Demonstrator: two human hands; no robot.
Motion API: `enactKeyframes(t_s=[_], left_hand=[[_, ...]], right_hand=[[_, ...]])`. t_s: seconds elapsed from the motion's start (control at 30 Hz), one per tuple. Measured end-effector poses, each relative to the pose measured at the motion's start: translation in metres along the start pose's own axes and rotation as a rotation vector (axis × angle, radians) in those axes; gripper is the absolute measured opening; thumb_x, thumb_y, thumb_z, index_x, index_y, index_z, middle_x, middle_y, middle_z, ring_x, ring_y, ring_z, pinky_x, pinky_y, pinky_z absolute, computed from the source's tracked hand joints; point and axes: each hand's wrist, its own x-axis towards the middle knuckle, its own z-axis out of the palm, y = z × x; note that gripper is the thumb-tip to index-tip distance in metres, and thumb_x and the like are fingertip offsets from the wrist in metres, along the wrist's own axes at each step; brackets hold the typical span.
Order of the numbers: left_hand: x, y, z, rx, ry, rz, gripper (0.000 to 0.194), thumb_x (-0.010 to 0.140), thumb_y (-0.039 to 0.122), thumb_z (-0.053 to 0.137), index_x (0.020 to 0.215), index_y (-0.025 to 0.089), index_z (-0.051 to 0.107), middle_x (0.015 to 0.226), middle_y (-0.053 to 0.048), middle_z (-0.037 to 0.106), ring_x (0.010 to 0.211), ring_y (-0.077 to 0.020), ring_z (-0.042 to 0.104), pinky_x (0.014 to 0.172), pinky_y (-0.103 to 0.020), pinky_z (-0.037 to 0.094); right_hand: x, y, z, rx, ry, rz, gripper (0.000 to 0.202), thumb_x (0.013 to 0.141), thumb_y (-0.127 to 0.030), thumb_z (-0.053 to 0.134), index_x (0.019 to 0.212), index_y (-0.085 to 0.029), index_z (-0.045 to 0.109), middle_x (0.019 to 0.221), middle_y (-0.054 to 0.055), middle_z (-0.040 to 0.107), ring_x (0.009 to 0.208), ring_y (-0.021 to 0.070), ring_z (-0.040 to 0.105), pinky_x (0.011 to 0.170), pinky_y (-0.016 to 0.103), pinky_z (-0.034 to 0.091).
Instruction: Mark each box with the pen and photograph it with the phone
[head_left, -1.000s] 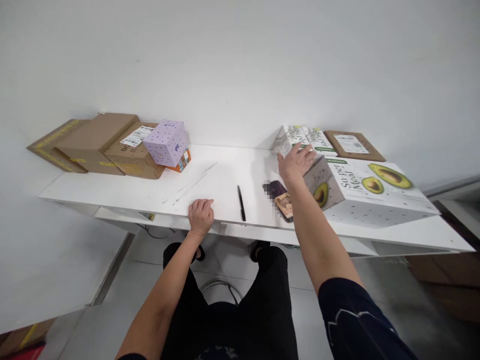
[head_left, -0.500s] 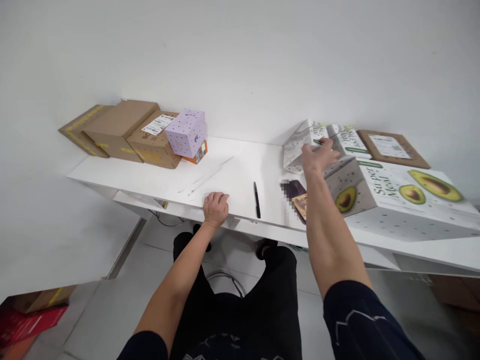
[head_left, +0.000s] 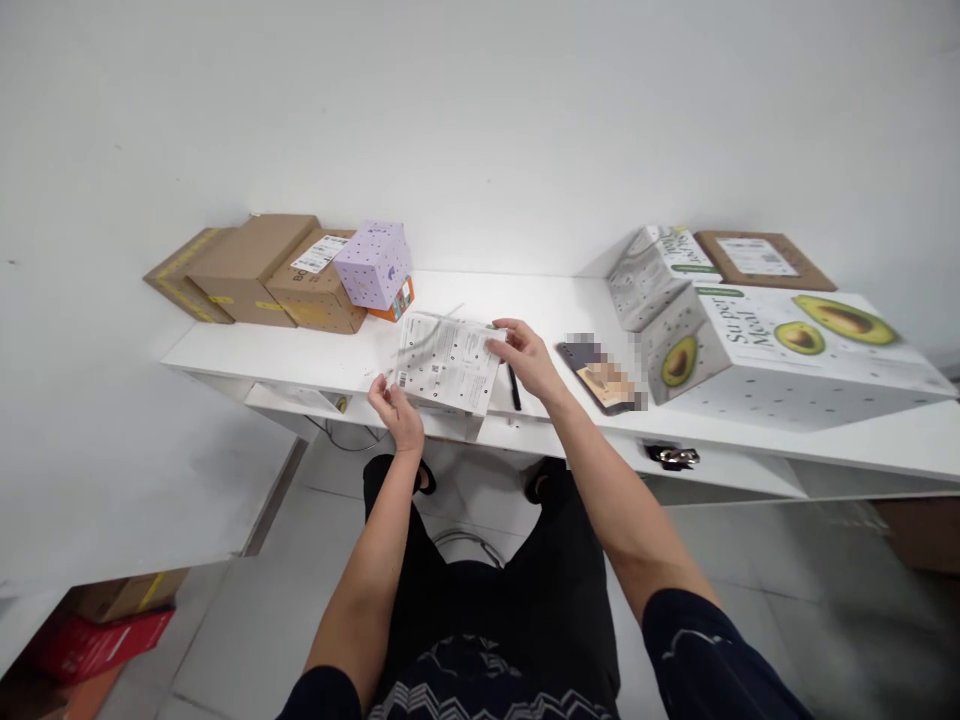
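Observation:
A white box printed with small dots, fine text and a barcode is in front of me, above the table's front half. My right hand grips its upper right side, thumb on the printed face. At its lower left corner, my left hand has its fingers closed against the edge. A black pen lies just right of the box, partly behind my right hand. Farther right is a phone, partly blurred out.
Cardboard boxes and a purple box on an orange box line the table's left. To the right stand white avocado boxes and a brown labelled box. Metal objects sit in the shelf below.
My right hand has brought a white box from the right-hand group to the middle. My left hand has left the table edge and taken the box's lower left corner.

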Motion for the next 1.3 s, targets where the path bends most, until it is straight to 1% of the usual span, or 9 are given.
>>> enactKeyframes(t_s=[0.13, 0.23, 0.47, 0.67, 0.83, 0.97, 1.1, 1.2, 1.3], left_hand=[[-0.007, 0.006, -0.021, -0.036, -0.192, -0.036, 0.055, 0.100, 0.057, 0.031, 0.140, 0.022, 0.043, 0.146, -0.015, 0.048, 0.140, -0.0258, 0.044, 0.116, -0.042, 0.038], [-0.010, 0.012, -0.025, 0.005, -0.230, -0.012, 0.060, 0.098, 0.062, 0.036, 0.143, 0.022, 0.043, 0.145, -0.014, 0.050, 0.135, -0.0259, 0.049, 0.111, -0.041, 0.043], [-0.009, 0.017, -0.019, 0.046, -0.221, -0.007, 0.069, 0.093, 0.069, 0.043, 0.138, 0.017, 0.047, 0.133, -0.018, 0.054, 0.118, -0.0254, 0.056, 0.100, -0.038, 0.047], [-0.008, 0.013, -0.013, -0.019, -0.153, -0.044, 0.057, 0.093, 0.063, 0.052, 0.130, 0.019, 0.055, 0.125, -0.014, 0.056, 0.112, -0.0216, 0.056, 0.100, -0.034, 0.045], [-0.005, 0.012, -0.015, -0.099, -0.190, -0.220, 0.048, 0.090, 0.054, 0.063, 0.126, 0.023, 0.059, 0.112, -0.008, 0.059, 0.105, -0.0195, 0.059, 0.089, -0.029, 0.050], [-0.003, 0.014, -0.018, -0.154, -0.220, -0.399, 0.047, 0.087, 0.050, 0.067, 0.125, 0.024, 0.059, 0.113, -0.007, 0.056, 0.099, -0.0186, 0.061, 0.075, -0.025, 0.052], [-0.001, 0.016, -0.020, -0.251, -0.248, -0.461, 0.052, 0.084, 0.051, 0.069, 0.127, 0.025, 0.057, 0.118, -0.008, 0.055, 0.093, -0.0169, 0.062, 0.069, -0.023, 0.054], [0.001, 0.019, -0.020, -0.303, -0.282, -0.477, 0.054, 0.083, 0.050, 0.070, 0.129, 0.026, 0.057, 0.117, -0.007, 0.058, 0.084, -0.0138, 0.062, 0.065, -0.023, 0.054], [0.004, 0.023, -0.020, -0.315, -0.274, -0.496, 0.050, 0.082, 0.044, 0.070, 0.127, 0.026, 0.060, 0.109, -0.005, 0.062, 0.080, -0.0122, 0.062, 0.062, -0.020, 0.052]], right_hand=[[-0.004, 0.009, 0.009, 0.135, -0.001, 0.158, 0.043, 0.077, -0.052, 0.069, 0.104, -0.019, 0.064, 0.075, -0.002, 0.063, 0.066, 0.0126, 0.055, 0.060, 0.026, 0.046], [-0.001, 0.015, 0.014, 0.065, 0.057, 0.232, 0.039, 0.083, -0.053, 0.065, 0.100, -0.018, 0.066, 0.085, 0.004, 0.069, 0.071, 0.0153, 0.060, 0.063, 0.028, 0.049], [-0.013, 0.024, -0.008, -0.569, 0.187, 0.125, 0.038, 0.093, -0.031, 0.048, 0.122, -0.015, 0.067, 0.121, 0.015, 0.067, 0.099, 0.0237, 0.065, 0.095, 0.041, 0.050], [-0.030, 0.030, -0.017, -1.030, -0.042, 0.296, 0.055, 0.092, -0.034, 0.054, 0.143, -0.014, 0.051, 0.127, 0.021, 0.058, 0.106, 0.0315, 0.063, 0.090, 0.041, 0.048], [-0.029, 0.026, -0.006, -1.143, -0.054, 0.324, 0.050, 0.093, -0.017, 0.043, 0.142, -0.011, 0.049, 0.118, 0.024, 0.061, 0.101, 0.0332, 0.064, 0.086, 0.042, 0.047], [-0.028, 0.034, -0.014, -1.017, 0.026, 0.324, 0.054, 0.086, -0.015, 0.050, 0.140, -0.008, 0.052, 0.103, 0.020, 0.068, 0.099, 0.0326, 0.065, 0.088, 0.044, 0.049], [-0.036, 0.053, -0.034, -0.458, 0.263, 0.304, 0.062, 0.079, -0.025, 0.053, 0.138, -0.008, 0.053, 0.075, 0.003, 0.065, 0.078, 0.0227, 0.068, 0.078, 0.036, 0.054], [-0.042, 0.062, -0.040, -0.134, 0.383, 0.281, 0.061, 0.071, -0.030, 0.054, 0.130, -0.012, 0.057, 0.075, -0.003, 0.059, 0.062, 0.0156, 0.065, 0.064, 0.029, 0.054], [-0.045, 0.062, -0.035, -0.093, 0.420, 0.225, 0.050, 0.065, -0.030, 0.055, 0.112, -0.016, 0.064, 0.080, -0.003, 0.056, 0.059, 0.0127, 0.060, 0.058, 0.027, 0.051]])
